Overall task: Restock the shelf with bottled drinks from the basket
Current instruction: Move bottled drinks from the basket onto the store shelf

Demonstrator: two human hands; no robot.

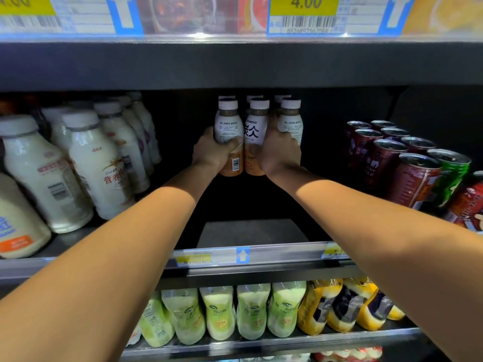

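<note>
Both left hand (209,150) and right hand (280,154) curl fingers round latte bottles (228,124) between milk bottles (100,165) and cans (415,176).

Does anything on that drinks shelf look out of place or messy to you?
One green can stands among the dark red cans on the right, so it looks misplaced. The bottle in the left hand faces barcode-out, unlike its neighbour. Nothing looks spilled or damaged.
</note>
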